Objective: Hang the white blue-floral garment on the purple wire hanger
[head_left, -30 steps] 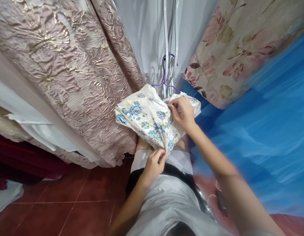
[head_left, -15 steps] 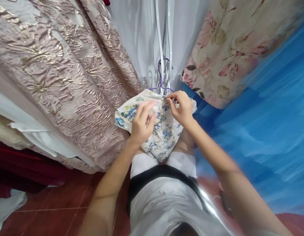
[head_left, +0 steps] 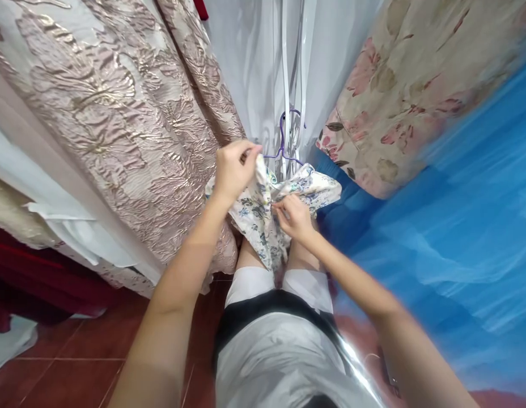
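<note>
A white garment (head_left: 250, 218) printed with blue flowers hangs in front of me on a purple hanger (head_left: 281, 139). Its neckline has opened at the middle, and the cloth is gathered and folded there. My left hand (head_left: 235, 170) pinches the top edge of the garment left of the hanger, thumb against fingers. Lower down, near the centre of the garment, my right hand (head_left: 295, 216) is closed in a pinch at the opening's edge. Whatever small part lies between its fingertips is too small to make out.
Pink and gold textured fabric (head_left: 118, 113) hangs at the left. White drapery (head_left: 241, 68) with long white straps (head_left: 285, 62) is behind the hanger. Cream floral cloth (head_left: 386, 113) and blue tulle (head_left: 458, 255) hang at the right. Red tiles (head_left: 84, 368) cover the floor.
My left hand has moved up and left to the garment's top edge and closed there. My right hand has come down from the neckline to the middle, and the neckline has spread apart.
</note>
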